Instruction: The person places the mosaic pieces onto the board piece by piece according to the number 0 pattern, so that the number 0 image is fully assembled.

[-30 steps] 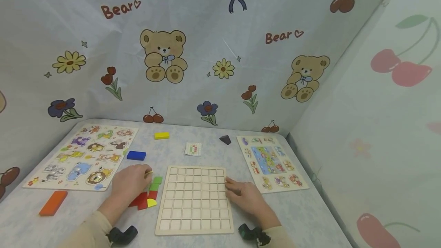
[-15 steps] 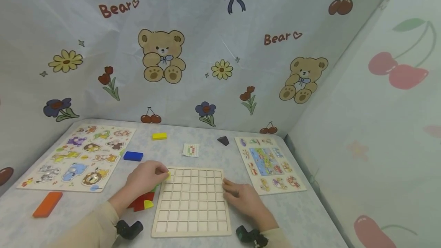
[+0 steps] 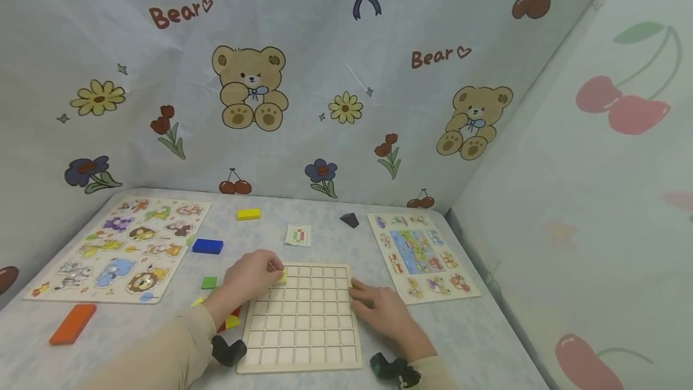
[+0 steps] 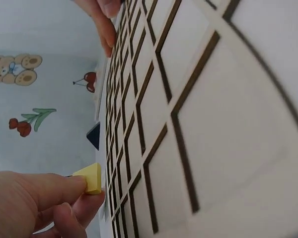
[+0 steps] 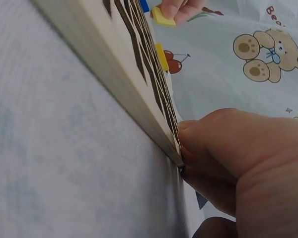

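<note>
Over the far-left cells of a wooden grid board (image 3: 302, 321), my left hand (image 3: 253, 274) pinches a small yellow tile (image 4: 93, 179) between thumb and fingers. The tile is held on edge, close above the board, and is partly covered by the fingertips in the head view. My right hand (image 3: 385, 313) grips the board's right edge; in the right wrist view the thumb lies at the top of the rim with a finger below it. Left of the board lie a green tile (image 3: 209, 283) and a yellow rounded tile (image 3: 232, 321), with red pieces partly hidden under my left forearm.
An animal puzzle board (image 3: 116, 251) lies at the left, and a smaller picture puzzle (image 3: 417, 251) at the right. Orange (image 3: 73, 324), blue (image 3: 208, 246) and yellow blocks (image 3: 248, 214), a dark block (image 3: 349, 219) and a small pattern card (image 3: 299, 235) are spread around the board.
My left hand has moved right from the loose tiles to above the board's far-left cells, carrying the yellow tile. My right hand stays at the board's right edge.
</note>
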Demonstrator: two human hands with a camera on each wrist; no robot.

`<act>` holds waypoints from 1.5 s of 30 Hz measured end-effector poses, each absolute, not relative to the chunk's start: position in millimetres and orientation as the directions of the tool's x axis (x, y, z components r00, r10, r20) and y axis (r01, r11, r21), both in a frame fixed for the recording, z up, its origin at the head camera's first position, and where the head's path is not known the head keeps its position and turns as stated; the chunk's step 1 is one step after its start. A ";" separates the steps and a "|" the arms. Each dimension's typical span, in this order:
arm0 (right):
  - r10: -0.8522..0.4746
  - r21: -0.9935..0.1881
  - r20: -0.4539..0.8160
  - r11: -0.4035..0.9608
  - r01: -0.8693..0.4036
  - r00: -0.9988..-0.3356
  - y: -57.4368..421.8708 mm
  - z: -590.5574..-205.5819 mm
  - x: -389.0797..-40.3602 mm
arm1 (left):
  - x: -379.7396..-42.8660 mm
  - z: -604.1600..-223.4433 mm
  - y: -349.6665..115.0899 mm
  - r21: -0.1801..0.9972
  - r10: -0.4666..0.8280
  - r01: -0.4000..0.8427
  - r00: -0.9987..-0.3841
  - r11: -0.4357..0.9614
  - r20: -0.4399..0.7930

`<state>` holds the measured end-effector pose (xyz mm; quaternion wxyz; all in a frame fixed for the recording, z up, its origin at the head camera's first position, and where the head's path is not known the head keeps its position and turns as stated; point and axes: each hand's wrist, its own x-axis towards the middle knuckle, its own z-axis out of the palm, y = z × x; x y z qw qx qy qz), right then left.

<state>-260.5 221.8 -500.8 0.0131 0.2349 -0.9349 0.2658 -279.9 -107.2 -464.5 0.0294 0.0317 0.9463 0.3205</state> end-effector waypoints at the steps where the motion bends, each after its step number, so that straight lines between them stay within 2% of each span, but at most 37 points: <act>1: -0.435 -0.488 0.149 0.748 -0.449 -0.888 222.0 -500.8 -260.7 | -279.8 -465.1 -103.9 0.601 0.088 0.053 -0.996 0.797 -0.028; 12: -0.456 -0.508 0.131 0.732 -0.454 -0.880 221.8 -502.0 -261.0 | -279.5 -473.0 -83.5 0.567 0.141 0.142 -0.989 0.812 0.045; 30: -0.472 -0.507 0.110 0.730 -0.457 -0.875 219.4 -503.2 -260.1 | -271.2 -468.7 -88.8 0.558 0.122 0.119 -0.992 0.821 0.032; 39: -0.461 -0.499 0.140 0.732 -0.464 -0.876 220.0 -502.3 -261.4 | -249.9 -444.7 -143.0 0.608 -0.041 0.019 -0.996 0.794 0.085; 45: -0.440 -0.533 0.136 0.723 -0.439 -0.888 222.2 -499.6 -260.8 | -236.1 -455.2 -180.2 0.632 -0.099 -0.067 -0.995 0.772 0.015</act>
